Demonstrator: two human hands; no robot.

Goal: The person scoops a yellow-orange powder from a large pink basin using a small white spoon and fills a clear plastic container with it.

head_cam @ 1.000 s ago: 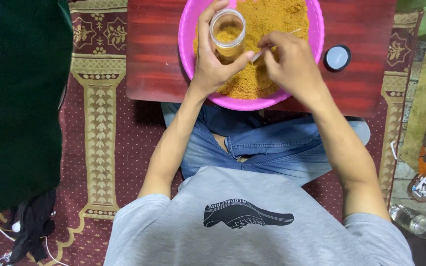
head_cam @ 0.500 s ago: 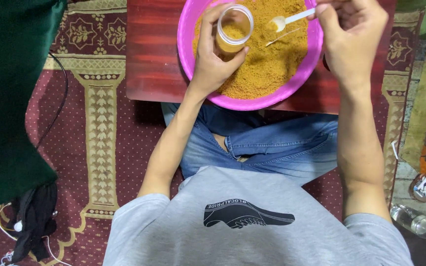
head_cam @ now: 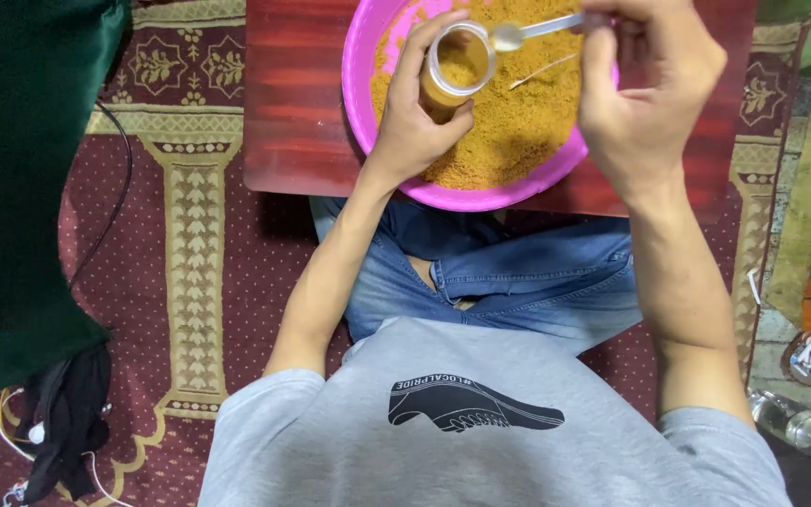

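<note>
Since half a second ago the right hand (head_cam: 645,89) has brought the white plastic spoon (head_cam: 529,31) leftward, so its bowl now sits at the rim of the small clear jar (head_cam: 457,70) instead of hovering apart over the powder, and the jar looks tipped a little more toward it. That hand is closed around the spoon's handle near the top edge of the frame. Curled around the jar from below, the left hand (head_cam: 415,122) holds it above the pink plastic basin (head_cam: 481,192), which is heaped with orange-yellow powder (head_cam: 527,122); the jar is partly filled with the same powder. A thin pale stick (head_cam: 542,70) lies on the powder just right of the jar. Beneath the basin stands a low red wooden table (head_cam: 298,103), on a maroon patterned rug (head_cam: 185,272). Dark green cloth (head_cam: 21,160) fills the upper left, and a glass jar (head_cam: 795,422) lies at lower right.
</note>
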